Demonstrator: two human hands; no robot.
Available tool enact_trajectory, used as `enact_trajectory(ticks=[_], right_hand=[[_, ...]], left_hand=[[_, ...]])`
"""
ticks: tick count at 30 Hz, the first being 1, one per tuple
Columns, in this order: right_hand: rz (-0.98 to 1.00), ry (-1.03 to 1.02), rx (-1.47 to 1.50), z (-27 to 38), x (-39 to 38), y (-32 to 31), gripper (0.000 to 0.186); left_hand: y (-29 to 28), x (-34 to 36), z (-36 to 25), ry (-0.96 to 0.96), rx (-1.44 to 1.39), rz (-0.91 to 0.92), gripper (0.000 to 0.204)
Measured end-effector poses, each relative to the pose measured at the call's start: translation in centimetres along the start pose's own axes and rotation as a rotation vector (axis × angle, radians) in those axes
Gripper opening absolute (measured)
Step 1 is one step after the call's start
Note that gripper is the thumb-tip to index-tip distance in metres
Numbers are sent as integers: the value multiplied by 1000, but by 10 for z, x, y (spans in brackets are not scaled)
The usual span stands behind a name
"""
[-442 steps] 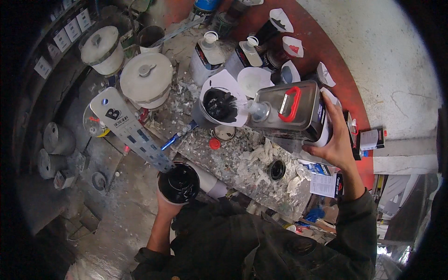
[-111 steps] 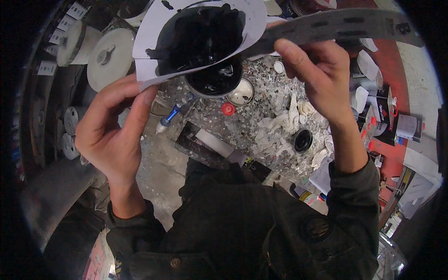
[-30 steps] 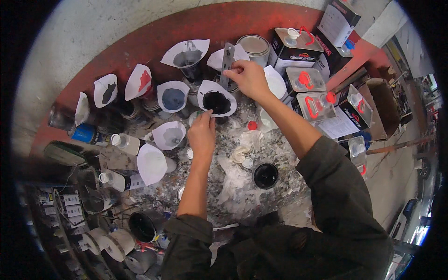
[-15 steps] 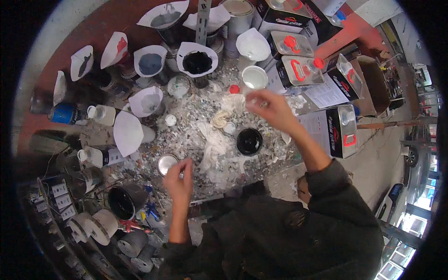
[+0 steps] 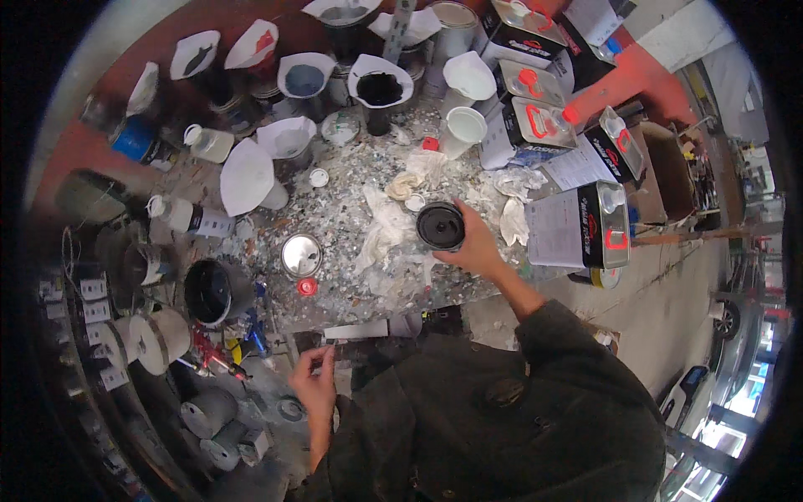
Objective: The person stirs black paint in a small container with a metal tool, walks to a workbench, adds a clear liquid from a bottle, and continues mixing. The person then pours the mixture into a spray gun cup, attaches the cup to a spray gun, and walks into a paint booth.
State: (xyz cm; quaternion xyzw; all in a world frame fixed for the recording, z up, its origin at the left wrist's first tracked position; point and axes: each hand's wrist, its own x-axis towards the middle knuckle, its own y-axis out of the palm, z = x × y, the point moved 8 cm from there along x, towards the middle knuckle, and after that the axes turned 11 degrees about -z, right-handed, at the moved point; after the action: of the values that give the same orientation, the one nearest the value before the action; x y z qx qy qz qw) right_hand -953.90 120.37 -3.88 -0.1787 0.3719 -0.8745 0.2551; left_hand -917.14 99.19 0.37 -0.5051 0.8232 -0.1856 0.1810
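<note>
My right hand (image 5: pixel 478 247) is closed round the side of a small black cup (image 5: pixel 438 224) at the middle right of the bench. Dark stuff shows inside the cup; whether it is lifted or standing, I cannot tell. Over the near edge of the bench, my left hand (image 5: pixel 314 386) has its fingertips pinched together. Anything between them is too small to make out. Beyond that hand lie a red cap (image 5: pixel 307 287) and a round silver-topped tin (image 5: pixel 301 254). White crumpled wipes (image 5: pixel 381 230) lie left of the black cup.
Cups with paper funnels (image 5: pixel 381 86) crowd the back and left. A white plastic cup (image 5: pixel 462 132) and metal cans (image 5: pixel 539 125) stand at the back right, another can (image 5: pixel 615 226) at the right edge. A dark bucket (image 5: pixel 215 291) and spray gun (image 5: pixel 219 356) are at left.
My right hand has come down from near the white cup and taken hold of the black cup. My left hand has drawn back toward me from the silver-topped tin, uncovering the red cap.
</note>
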Motion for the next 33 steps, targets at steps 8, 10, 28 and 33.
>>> enact_trajectory(ticks=[8, 10, 28, 33], right_hand=[[236, -378, -41, 188, 31, -37, 113], [295, -488, -55, 234, 40, -29, 113], [826, -1094, -178, 471, 48, 163, 107], [925, -1282, -324, 488, 31, 170, 102]], left_hand=[[-38, -6, 23, 28, -109, -159, 12], [-50, -5, 24, 33, -136, -197, 13], [-123, 28, 74, 67, -195, -545, 14], [-118, 47, 94, 81, -150, -529, 20]])
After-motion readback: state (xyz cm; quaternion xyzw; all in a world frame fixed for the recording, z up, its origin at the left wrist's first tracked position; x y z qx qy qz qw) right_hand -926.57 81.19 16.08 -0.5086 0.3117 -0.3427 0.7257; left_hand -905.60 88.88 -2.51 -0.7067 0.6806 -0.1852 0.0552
